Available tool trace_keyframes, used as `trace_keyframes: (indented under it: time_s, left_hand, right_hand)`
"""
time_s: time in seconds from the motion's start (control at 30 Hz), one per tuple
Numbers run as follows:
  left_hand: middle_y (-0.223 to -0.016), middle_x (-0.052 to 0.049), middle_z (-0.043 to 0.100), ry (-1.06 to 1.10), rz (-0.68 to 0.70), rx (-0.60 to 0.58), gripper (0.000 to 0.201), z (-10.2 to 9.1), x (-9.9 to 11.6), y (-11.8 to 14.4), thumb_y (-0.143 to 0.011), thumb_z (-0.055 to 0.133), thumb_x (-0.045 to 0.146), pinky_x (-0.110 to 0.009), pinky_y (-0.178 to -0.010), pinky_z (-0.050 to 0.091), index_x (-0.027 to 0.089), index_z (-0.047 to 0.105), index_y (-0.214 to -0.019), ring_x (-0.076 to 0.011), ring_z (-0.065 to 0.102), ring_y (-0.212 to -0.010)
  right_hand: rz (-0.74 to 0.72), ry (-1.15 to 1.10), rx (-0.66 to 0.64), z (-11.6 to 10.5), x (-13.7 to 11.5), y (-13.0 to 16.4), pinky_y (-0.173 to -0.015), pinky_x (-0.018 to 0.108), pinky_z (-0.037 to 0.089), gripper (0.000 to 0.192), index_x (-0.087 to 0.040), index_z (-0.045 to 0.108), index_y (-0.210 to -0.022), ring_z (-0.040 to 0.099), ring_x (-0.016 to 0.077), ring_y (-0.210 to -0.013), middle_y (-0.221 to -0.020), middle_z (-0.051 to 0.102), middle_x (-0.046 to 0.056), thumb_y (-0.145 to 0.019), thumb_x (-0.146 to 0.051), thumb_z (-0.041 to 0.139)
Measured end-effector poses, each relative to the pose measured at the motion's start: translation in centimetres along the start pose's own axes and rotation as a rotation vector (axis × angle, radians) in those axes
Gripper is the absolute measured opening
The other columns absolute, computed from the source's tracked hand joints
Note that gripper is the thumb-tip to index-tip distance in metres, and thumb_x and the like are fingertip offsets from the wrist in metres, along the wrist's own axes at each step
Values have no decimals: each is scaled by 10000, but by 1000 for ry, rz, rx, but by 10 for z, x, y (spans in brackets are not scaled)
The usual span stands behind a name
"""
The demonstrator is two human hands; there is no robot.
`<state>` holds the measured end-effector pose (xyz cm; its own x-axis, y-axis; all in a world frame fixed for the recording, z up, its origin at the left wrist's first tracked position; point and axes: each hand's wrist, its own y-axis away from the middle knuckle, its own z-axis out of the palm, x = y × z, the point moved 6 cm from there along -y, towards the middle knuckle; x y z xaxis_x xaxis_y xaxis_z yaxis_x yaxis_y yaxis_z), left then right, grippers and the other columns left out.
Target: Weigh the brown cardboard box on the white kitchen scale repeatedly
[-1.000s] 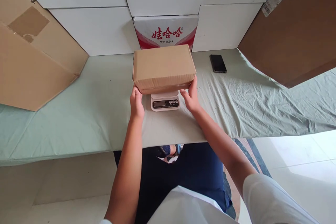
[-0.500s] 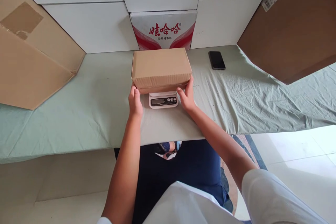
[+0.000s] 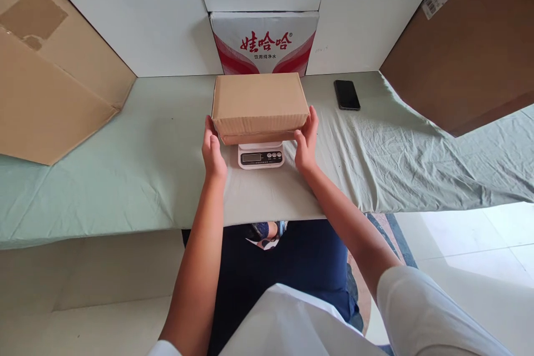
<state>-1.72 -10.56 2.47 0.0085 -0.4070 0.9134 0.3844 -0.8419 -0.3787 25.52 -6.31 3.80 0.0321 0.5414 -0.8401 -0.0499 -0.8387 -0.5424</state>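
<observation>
Between the 2 hands [image 3: 214, 157] [image 3: 306, 147] sits a cardboard box [image 3: 261, 101].

1. One head-worn view looks from above the lap [image 3: 279, 264].
2. It faces forward and down, across the table [image 3: 125, 178] to the white panels [image 3: 142, 33].
3. It is close, with the box [image 3: 261, 97], left hand [image 3: 214, 153] and right hand [image 3: 306, 144] near mid-frame.

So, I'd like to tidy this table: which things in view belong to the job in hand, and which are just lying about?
Part of the job:
cardboard box, between left hand and right hand
scale, partly hidden beneath it

Apparently not in use:
black phone
red-and-white carton behind the box
large cardboard on the left
large cardboard on the right
</observation>
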Motion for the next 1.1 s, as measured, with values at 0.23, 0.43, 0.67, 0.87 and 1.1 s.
trace_keyframes:
  time_s: [0.23,0.43,0.67,0.87,1.1]
  left_hand:
    - [-1725,-109,344,110,-39,70,897,-3,-11,-12,-876,464,815,-385,-1317,301,231,464,-1556,-253,292,-1621]
    - [-1607,-121,524,84,6,31,858,7,-17,-21,-853,474,837,-427,-1268,380,235,580,-1455,-295,396,-1571]
    - [-1326,-138,711,39,-26,42,799,12,-15,-15,-862,433,852,-431,-1208,447,217,677,-1282,-301,576,-1422]
    - [-1311,-138,713,52,-22,44,804,13,-13,-16,-834,445,874,-426,-1230,421,209,699,-1207,-295,580,-1410]
    - [-1283,-144,715,40,-16,32,796,13,-16,-16,-845,431,870,-446,-1230,421,208,701,-1194,-305,582,-1409]
  right_hand:
    - [83,-19,136,-14,17,-13,-1340,625,204,732,-365,278,-1552,163,284,-1670,-1735,247,42,-926,-711,437]
    - [39,-76,41,-3,29,-20,-1324,590,276,777,-322,305,-1542,341,290,-1600,-1670,367,76,-906,-762,372]
    - [-18,54,-48,4,1,-7,-1296,573,336,798,-345,329,-1558,412,314,-1534,-1598,456,67,-900,-797,335]
    - [21,111,-71,8,-7,2,-1303,573,337,878,-354,239,-1597,412,322,-1527,-1594,451,78,-880,-853,324]
    - [27,61,-42,8,-9,3,-1316,598,301,892,-341,248,-1586,397,344,-1531,-1619,422,79,-866,-845,401]
